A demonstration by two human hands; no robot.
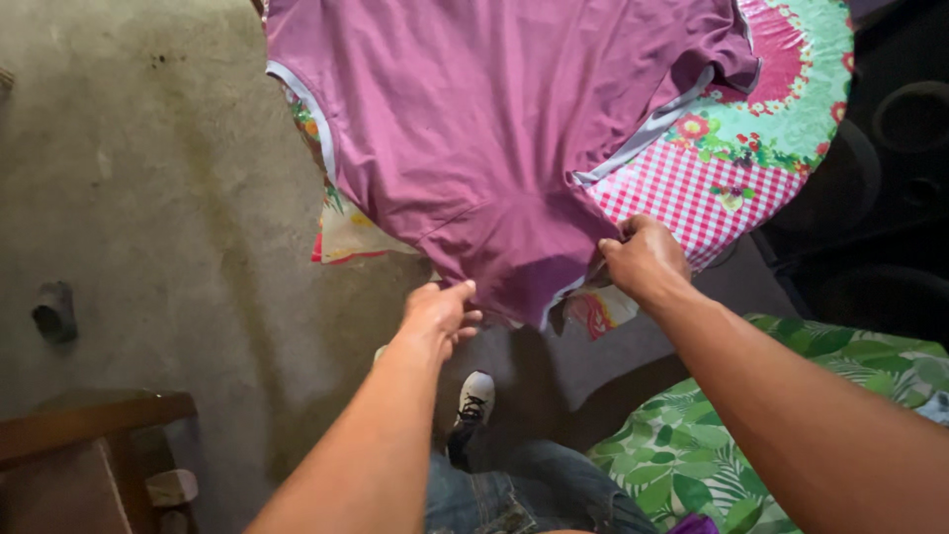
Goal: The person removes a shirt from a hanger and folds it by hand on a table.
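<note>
Fingers (457,297) of the left hand (435,316): pinched on the near hem of the purple shirt (474,129), lower left corner. Fingers of the right hand (645,259): curled shut on the same hem, further right.

Purple shirt: spread flat over the round surface (751,168), its lower part hanging off the near edge toward the person. Judged light, thin, limp knit; it wrinkles between the two grips and will sag or bunch wherever unsupported. Not fragile, somewhat slippery on the cloth below. Best held at hem corners or side seams, two points well apart.

Surface: covered by a floral and red-checked tablecloth (692,193), edge curving close behind the hands.

Open room: bare concrete floor (148,198) to the left; wooden furniture (89,435) lower left; leaf-print cushion (692,445) lower right, near the right forearm.
</note>
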